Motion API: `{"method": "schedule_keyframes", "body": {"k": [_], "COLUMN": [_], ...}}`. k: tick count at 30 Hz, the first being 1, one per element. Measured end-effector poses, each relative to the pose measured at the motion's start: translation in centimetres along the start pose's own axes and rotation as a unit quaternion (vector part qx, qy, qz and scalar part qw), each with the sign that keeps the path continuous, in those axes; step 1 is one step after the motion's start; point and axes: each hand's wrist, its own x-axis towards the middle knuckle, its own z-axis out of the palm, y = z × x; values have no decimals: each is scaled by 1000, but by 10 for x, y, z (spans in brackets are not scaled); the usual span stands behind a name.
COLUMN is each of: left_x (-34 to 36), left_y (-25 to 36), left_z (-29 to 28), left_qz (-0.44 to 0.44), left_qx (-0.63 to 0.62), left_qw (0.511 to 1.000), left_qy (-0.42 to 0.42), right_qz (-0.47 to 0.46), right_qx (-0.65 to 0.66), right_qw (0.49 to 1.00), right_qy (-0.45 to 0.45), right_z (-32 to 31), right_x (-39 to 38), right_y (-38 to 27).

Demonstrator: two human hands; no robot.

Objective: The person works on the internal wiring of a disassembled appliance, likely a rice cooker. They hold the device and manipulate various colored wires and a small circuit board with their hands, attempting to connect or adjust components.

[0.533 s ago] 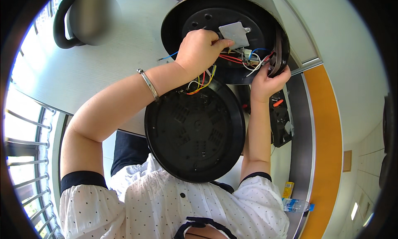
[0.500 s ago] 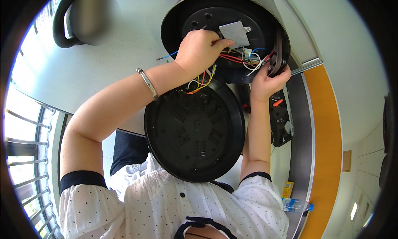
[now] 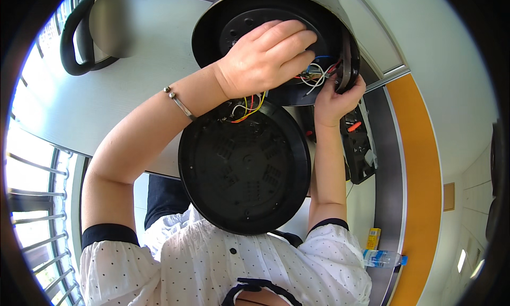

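Observation:
A round appliance body (image 3: 204, 32), dark inside like an upturned cooker shell, lies open on the table. My left hand (image 3: 268, 56) reaches over its opening, back of the hand uppermost and fingers curled together; the fingertips and anything in them are hidden. The grey metal plate seen earlier does not show. My right hand (image 3: 340, 101) grips the shell's rim at the right, beside a brown handle-like part (image 3: 346, 61). White, blue and red wires (image 3: 317, 77) run inside near it. A round black bottom cover (image 3: 247, 173) leans against my front, joined by yellow, red and white wires (image 3: 249, 108).
A kettle-like vessel (image 3: 114, 27) with a black handle stands on the light table (image 3: 154, 45) at the far left. Below the table's right side are a black tool case (image 3: 361, 152), a clear water bottle (image 3: 382, 258) and a yellow box (image 3: 374, 238).
My left hand has turned over and its fingers have curled; the metal plate it pinched has gone from sight. The shell has shifted slightly left. My right hand keeps its grip.

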Motion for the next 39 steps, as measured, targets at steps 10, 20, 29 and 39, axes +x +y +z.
{"method": "schedule_keyframes", "body": {"k": [10, 20, 29, 39], "left_x": [30, 33, 41, 36], "left_y": [-12, -22, -15, -18], "left_z": [-10, -1, 7, 4], "left_qz": [-125, -180, -226, -256], "left_qx": [-73, -29, -60, -72], "left_qw": [976, 955, 948, 943], "left_qy": [-165, -236, -217, -202], "right_qz": [26, -2, 13, 38], "right_qx": [23, -13, -16, 3], "right_qw": [999, 1000, 1000, 999], "right_qy": [-20, -15, -16, -22], "right_z": [0, 0, -2, 0], "right_x": [-2, 1, 3, 3], "right_y": [5, 2, 8, 1]}}
